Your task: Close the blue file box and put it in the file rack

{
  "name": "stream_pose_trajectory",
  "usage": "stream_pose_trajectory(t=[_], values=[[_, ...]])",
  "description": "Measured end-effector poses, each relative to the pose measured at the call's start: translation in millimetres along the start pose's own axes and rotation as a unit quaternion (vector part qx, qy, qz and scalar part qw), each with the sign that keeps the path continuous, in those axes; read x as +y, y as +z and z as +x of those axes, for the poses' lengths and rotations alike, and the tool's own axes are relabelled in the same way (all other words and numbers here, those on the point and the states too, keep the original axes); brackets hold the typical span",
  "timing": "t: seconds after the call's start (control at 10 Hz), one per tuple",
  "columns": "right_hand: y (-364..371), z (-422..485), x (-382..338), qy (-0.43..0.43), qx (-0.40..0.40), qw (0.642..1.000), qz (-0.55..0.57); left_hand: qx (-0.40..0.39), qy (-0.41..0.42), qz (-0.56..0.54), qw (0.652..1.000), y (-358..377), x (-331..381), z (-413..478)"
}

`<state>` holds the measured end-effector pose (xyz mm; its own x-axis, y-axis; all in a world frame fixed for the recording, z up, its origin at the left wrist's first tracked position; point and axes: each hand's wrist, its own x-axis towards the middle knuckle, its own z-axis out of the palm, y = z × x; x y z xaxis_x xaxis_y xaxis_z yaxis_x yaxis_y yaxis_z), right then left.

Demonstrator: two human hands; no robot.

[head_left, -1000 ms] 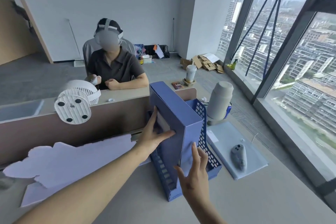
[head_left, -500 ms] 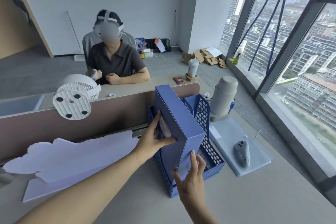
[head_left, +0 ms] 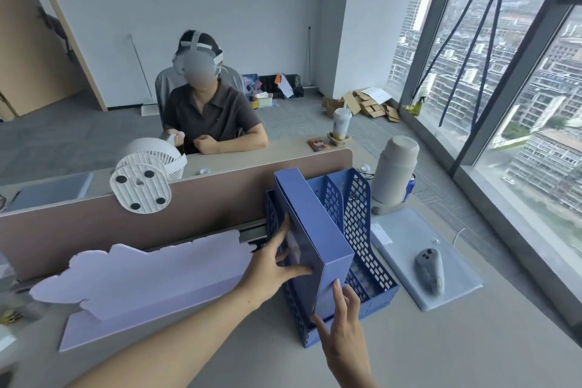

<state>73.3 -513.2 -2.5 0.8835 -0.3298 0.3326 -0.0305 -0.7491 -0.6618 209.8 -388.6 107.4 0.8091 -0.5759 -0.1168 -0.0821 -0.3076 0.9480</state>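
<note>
On the counter [head_left: 441, 350], the blue file box [head_left: 315, 230] stands closed and upright in the left compartment of the file rack [head_left: 359, 208]. We press our left hand [head_left: 271, 268] flat against its side, fingers straight; our right hand [head_left: 343, 334] touches the front face, fingers [head_left: 336, 290] extended, gripping nothing.

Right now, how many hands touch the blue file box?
2. The left hand presses the left face of the blue file box; the right hand touches its near end.
</note>
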Motion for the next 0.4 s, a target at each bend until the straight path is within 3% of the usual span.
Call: stream_pose_trajectory(t=[0.3, 0.4], values=[[-53.5, 0.9, -15.6, 0.04, -0.002, 0.999, 0.019, -0.007, -0.019, 0.027, 0.999, -19.4, 3.1, -35.7], [-89.7, 7.3, -37.1, 0.046, 0.021, 0.999, 0.02, -0.008, -0.014, 0.084, 0.996, -30.4, 6.0, -59.7]])
